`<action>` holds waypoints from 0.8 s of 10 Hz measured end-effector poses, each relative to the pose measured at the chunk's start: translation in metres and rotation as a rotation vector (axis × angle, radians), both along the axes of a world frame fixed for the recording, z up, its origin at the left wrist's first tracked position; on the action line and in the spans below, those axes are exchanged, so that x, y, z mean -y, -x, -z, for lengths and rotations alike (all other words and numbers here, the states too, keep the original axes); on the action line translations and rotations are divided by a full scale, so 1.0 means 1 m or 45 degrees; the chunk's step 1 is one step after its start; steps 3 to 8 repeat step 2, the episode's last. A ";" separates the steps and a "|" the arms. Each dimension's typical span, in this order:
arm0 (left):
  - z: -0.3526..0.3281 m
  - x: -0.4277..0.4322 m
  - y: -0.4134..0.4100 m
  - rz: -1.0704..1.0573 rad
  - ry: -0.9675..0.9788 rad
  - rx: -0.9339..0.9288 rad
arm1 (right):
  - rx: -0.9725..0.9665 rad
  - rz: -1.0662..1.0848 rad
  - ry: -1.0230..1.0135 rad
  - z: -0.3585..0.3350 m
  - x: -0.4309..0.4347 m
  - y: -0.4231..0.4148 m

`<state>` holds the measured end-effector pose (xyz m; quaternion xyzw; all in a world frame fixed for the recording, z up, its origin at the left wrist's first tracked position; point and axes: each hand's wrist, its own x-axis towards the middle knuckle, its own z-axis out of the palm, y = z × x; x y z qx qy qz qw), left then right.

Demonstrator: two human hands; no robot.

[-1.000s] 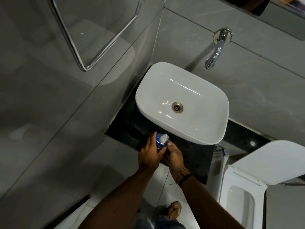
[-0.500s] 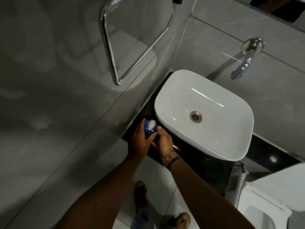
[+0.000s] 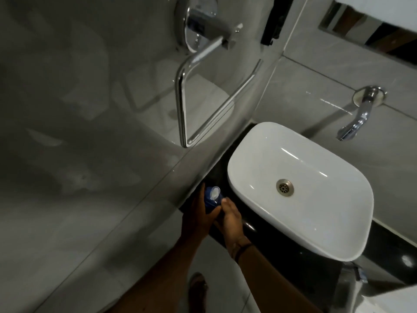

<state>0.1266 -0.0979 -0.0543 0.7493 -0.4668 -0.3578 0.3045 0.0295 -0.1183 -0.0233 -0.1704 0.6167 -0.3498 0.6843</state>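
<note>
Holding bottle (image 3: pixel 209 202) mid-body in left hand (image 3: pixel 198 219); right hand (image 3: pixel 231 220) at cap (image 3: pixel 214 192), grip unclear. Likely light, slick plastic; keep hold on body.

Dim, greyish light all over, and the white basin (image 3: pixel 327 159) was the brightest thing, streaked with soft glare. Highlights glinted on the tap (image 3: pixel 357 124) and the towel bar (image 3: pixel 181 105); the glossy left wall (image 3: pixel 90 132) carried smeared reflections. The black counter (image 3: pixel 270 248) swallowed detail, the left hand (image 3: pixel 198 220) and right hand (image 3: pixel 231 219) sat murky around the bottle (image 3: pixel 212 196), and straight lines bowed toward the soft edges.
</note>
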 end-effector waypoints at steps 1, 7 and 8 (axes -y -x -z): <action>-0.013 -0.007 0.003 -0.055 0.045 0.054 | -0.011 0.020 0.035 -0.011 -0.008 0.009; -0.040 -0.024 0.011 -0.083 0.249 0.171 | -0.092 -0.013 0.191 -0.034 -0.025 0.025; -0.040 -0.024 0.011 -0.083 0.249 0.171 | -0.092 -0.013 0.191 -0.034 -0.025 0.025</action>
